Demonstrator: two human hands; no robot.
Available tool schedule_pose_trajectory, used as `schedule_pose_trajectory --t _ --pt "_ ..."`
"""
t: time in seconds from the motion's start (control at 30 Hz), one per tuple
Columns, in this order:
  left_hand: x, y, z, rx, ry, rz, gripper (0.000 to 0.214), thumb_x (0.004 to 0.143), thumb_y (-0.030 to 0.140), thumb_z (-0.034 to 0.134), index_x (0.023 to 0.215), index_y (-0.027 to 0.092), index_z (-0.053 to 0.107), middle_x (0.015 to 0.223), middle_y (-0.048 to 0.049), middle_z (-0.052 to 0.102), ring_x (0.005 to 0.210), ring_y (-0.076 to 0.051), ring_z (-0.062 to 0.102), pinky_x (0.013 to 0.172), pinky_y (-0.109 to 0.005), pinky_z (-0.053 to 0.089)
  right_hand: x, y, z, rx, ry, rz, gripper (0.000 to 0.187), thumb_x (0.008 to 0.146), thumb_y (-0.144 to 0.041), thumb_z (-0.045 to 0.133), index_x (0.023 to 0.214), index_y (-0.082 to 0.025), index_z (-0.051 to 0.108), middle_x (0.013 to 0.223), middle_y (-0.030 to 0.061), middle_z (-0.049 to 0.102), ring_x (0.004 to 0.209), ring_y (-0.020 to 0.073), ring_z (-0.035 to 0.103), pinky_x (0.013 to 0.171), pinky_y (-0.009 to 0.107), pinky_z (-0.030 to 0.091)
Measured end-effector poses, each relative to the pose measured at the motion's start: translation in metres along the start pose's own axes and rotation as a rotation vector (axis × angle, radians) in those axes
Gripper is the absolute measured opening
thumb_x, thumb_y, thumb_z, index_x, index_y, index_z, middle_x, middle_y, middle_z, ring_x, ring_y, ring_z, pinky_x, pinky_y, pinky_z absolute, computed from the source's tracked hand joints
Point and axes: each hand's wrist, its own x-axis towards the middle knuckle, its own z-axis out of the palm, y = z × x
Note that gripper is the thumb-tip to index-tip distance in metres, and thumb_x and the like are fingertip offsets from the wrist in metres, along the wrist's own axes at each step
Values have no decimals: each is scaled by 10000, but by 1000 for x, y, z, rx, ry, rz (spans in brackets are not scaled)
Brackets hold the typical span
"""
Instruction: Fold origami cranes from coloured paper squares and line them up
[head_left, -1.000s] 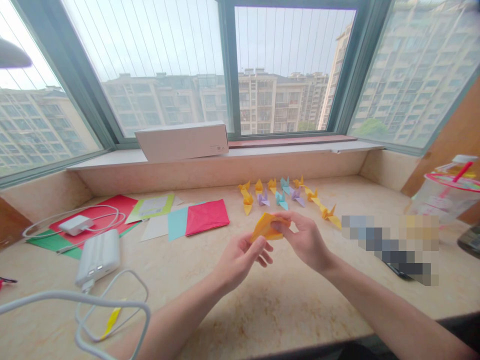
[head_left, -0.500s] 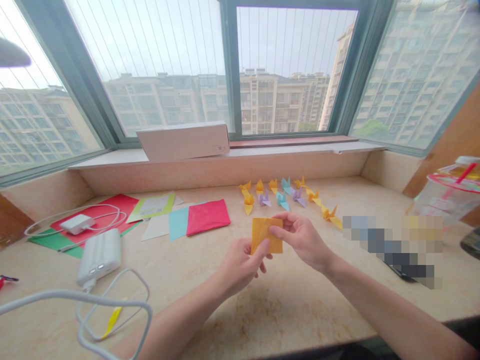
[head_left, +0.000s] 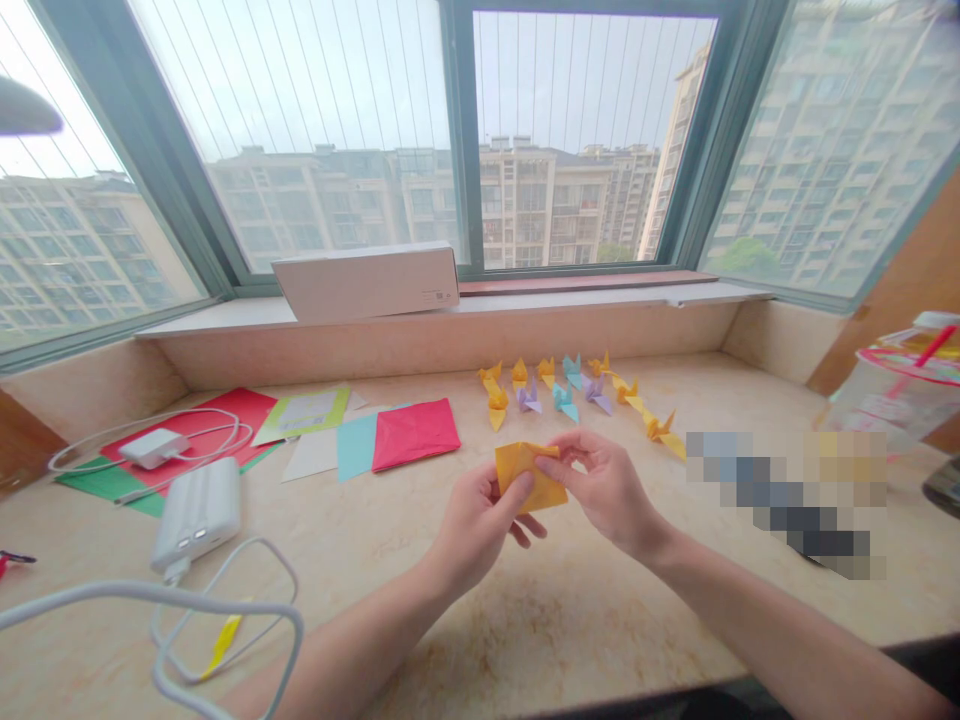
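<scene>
Desk (head_left: pixel 480 630): pale, stone-look, mottled brown, built in under a green-framed window (head_left: pixel 462 150) w/ apt bldgs (head_left: pixel 540 200) outside. White box (head_left: pixel 367 285) on the sill (head_left: pixel 600 305). L side of desk: power bank (head_left: pixel 199 512) w/ cable, charger plug (head_left: pixel 154 449) on coloured sheets (head_left: pixel 232 405), red packet (head_left: pixel 417 435) nearer centre. Back centre: small folded paper birds (head_left: pixel 497 406), yellow, blue & purple. Far R: clear cup (head_left: pixel 874 400) w/ red straw; blurred-out patch near it.

Yellow folded paper (head_left: pixel 550 491) is up off the desk, between both hands, mid-view. L hand (head_left: pixel 476 515): grip pinching its lower L part, thumb on front. R hand (head_left: pixel 611 490): grip pinching its upper R edge, thumb in front.

Vs. 0.5 s ago: paper was square-on, now tilted, R side lower, top edge bent. Birds, sheets, power bank etc. unchanged.
</scene>
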Motion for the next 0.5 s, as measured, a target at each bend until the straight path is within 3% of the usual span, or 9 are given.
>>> schedule_pose_trajectory --t 0.1,0.2,0.33,0.5 --pt "-1 1 1 -21 12 -2 402 865 487 638 996 106 631 791 -71 694 551 -168 696 441 -210 493 -4 -1 -1 -137 -13 -251 57 873 -242 675 847 -222 722 886 46 713 811 188 661 748 331 543" --pt "-1 3 1 -43 65 15 414 853 502 649 980 109 622 767 -58 683 545 -168 694 442 -208 487 -5 -2 -4 -198 -123 -402 219 924 -164 583 1052 -252 737 1070 76 694 974 203 673 837 345 557" --pt "-1 4 1 -79 75 44 420 839 504 668 977 111 612 793 -64 693 544 -161 692 456 -206 492 -5 0 -6 -208 -235 -458 407 946 -98 493 1270 -287 653 1226 97 626 1051 199 659 872 347 564" --pt "-2 4 -2 -106 1 34 457 869 546 599 1007 112 624 806 -82 715 579 -202 720 454 -236 520 -4 0 -7 -169 -251 -500 405 946 -88 493 1241 -299 672 1189 90 626 997 179 665 827 321 577"
